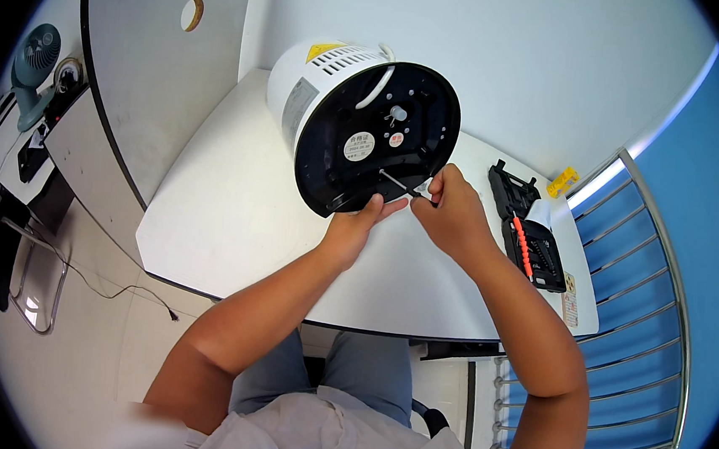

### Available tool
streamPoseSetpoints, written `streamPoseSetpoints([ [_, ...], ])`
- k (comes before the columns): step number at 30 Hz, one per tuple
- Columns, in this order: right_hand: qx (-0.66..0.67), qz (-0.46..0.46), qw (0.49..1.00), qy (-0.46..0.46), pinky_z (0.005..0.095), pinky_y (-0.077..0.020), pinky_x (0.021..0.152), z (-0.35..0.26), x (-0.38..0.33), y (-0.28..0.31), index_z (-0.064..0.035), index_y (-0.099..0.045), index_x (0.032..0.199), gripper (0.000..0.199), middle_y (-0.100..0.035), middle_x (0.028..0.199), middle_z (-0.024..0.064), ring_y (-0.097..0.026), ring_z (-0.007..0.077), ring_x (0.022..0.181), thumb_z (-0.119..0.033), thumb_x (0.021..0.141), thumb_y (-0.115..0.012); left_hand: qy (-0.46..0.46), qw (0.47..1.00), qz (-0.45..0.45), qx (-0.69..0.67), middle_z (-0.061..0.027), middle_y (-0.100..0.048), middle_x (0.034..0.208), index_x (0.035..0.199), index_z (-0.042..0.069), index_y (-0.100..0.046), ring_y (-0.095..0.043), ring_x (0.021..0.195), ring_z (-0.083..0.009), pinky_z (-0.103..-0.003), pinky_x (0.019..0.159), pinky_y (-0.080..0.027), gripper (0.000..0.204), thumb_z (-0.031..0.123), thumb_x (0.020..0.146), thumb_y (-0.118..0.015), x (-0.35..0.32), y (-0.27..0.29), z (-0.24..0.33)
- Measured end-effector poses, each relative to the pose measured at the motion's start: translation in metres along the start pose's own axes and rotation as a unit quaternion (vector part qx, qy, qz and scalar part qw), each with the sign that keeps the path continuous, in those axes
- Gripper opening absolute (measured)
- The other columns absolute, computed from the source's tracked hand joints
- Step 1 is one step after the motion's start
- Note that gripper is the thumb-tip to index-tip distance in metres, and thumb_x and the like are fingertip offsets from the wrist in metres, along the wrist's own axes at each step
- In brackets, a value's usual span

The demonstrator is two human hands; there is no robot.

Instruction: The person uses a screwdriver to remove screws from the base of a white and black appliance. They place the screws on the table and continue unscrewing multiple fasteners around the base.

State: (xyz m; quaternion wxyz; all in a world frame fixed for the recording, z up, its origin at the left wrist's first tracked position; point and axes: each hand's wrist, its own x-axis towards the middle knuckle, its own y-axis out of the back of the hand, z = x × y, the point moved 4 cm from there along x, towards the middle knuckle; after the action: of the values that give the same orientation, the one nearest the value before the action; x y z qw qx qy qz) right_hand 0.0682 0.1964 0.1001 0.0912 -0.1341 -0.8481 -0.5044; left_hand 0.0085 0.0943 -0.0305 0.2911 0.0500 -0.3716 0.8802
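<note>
A white cylindrical appliance [285, 75] lies on its side on the table, its round black base [334, 121] turned toward me. My left hand [354, 228] grips the base's lower rim, with the thumb in front and some fingers hidden by the rim. In my right hand [452, 211] is a screwdriver [396, 183], its handle mostly covered by my fingers. The thin shaft points left and up, and its tip is at the lower part of the black base. Whether the tip sits in a screw is too small to tell. A pale cord [377, 87] loops over the base's upper edge.
An unfolded black tool case [551, 273] lies at the table's right, with an orange flexible shaft [522, 247] in it. Beyond it is a small yellow item [562, 182]. A metal railing [676, 283] borders the right side. A grey partition [161, 65] stands left, past it a fan [37, 56].
</note>
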Motion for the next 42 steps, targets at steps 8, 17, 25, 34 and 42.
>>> streamPoseSetpoints([
  [8,-0.402,0.156,0.87,0.241,0.0267,-0.0439,0.046,-0.027,-0.029,-0.025,-0.0086,-0.048,0.08,0.019,-0.047,0.071,0.0041,-0.056,0.0166,0.059,-0.004,0.071,-0.064,-0.001,0.999,0.034,0.005,-0.0115,-0.051,0.132,0.135,0.0,-0.038,-0.052,0.121,-0.0243,-0.036,0.108,-0.036,0.053,0.034,0.097,-0.052,-0.002,0.002,-0.002],
  [17,-0.11,0.032,0.99,0.078,0.0287,-0.0412,0.043,0.006,-0.006,-0.024,-0.0027,-0.05,0.078,0.012,-0.053,0.065,0.0095,-0.058,0.0172,0.057,-0.007,0.083,-0.059,0.002,0.999,0.011,0.044,-0.0115,-0.052,0.132,0.135,0.001,-0.041,-0.055,0.118,-0.025,-0.035,0.107,-0.037,0.05,0.033,0.097,-0.051,0.003,0.009,-0.011],
  [25,0.473,-0.127,0.833,-0.258,0.0217,-0.0259,0.041,0.025,-0.02,-0.04,-0.0027,-0.054,0.087,0.013,-0.05,0.066,0.0011,-0.035,0.007,0.046,-0.015,0.092,-0.051,0.058,0.991,0.026,0.121,-0.014,-0.051,0.133,0.135,-0.003,-0.039,-0.055,0.118,-0.026,-0.035,0.106,-0.037,0.05,0.032,0.099,-0.046,0.004,0.021,-0.021],
  [34,0.059,0.083,0.992,0.075,0.0281,-0.0369,0.051,0.029,-0.015,0.002,0.0007,-0.055,0.077,0.02,-0.05,0.062,0.0025,-0.042,0.0121,0.053,-0.015,0.088,-0.061,-0.002,1.0,0.021,0.007,-0.0157,-0.052,0.131,0.135,-0.008,-0.037,-0.055,0.116,-0.0267,-0.032,0.1,-0.042,0.055,0.031,0.098,-0.05,0.002,0.013,-0.01],
  [42,0.011,0.123,0.989,-0.081,0.0383,-0.0463,0.066,0.184,0.049,-0.019,-0.0027,-0.06,0.086,0.02,-0.064,0.08,0.0137,-0.062,0.0278,0.075,-0.023,0.087,-0.057,-0.107,0.99,0.067,0.07,-0.0144,-0.048,0.134,0.137,-0.003,-0.036,-0.052,0.119,-0.0235,-0.038,0.103,-0.042,0.051,0.022,0.096,-0.054,0.007,0.021,0.012],
])
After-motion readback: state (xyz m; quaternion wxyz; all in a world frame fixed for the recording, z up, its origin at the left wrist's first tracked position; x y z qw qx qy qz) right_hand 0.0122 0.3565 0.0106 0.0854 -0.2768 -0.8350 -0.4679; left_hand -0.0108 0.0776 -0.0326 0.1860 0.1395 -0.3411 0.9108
